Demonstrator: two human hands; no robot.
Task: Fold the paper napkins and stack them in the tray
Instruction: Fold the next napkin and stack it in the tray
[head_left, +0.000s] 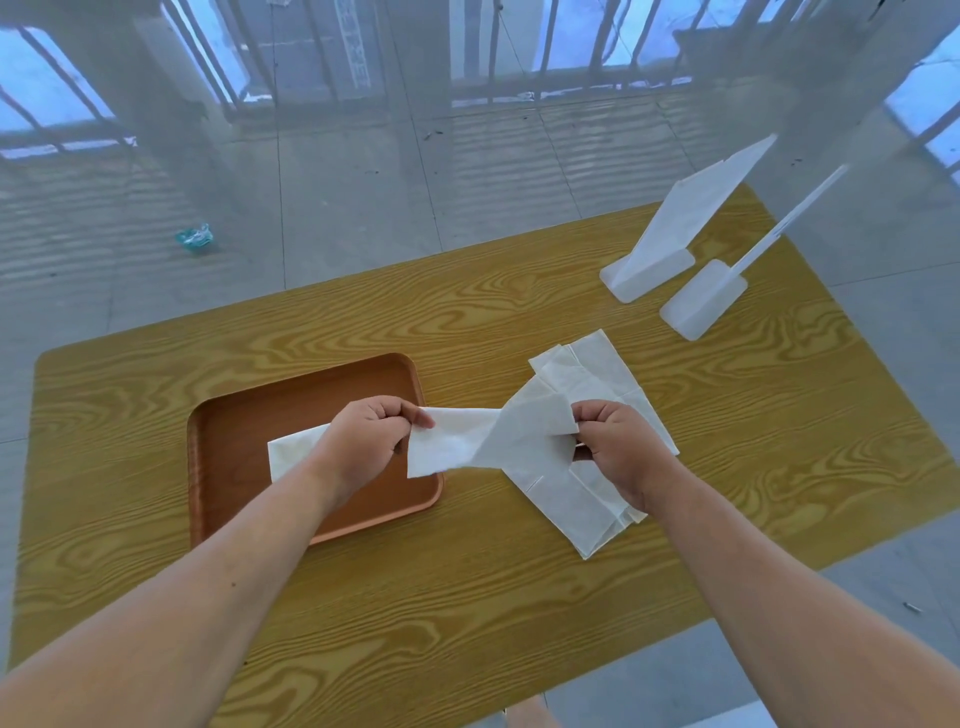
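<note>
A white paper napkin (488, 436) hangs twisted in the air between my hands, above the table. My left hand (371, 439) pinches its left end over the tray's right side. My right hand (618, 447) pinches its right end above a loose pile of unfolded napkins (597, 374) lying on the table. The brown wooden tray (249, 415) sits left of centre. A folded napkin (293, 452) lies inside it, partly hidden under my left wrist.
The yellow wood-grain table (467, 597) has two white plastic stands (649, 270) (701, 301) at its back right corner. Grey tiled floor surrounds the table, with a small teal object (195, 239) on it at the far left.
</note>
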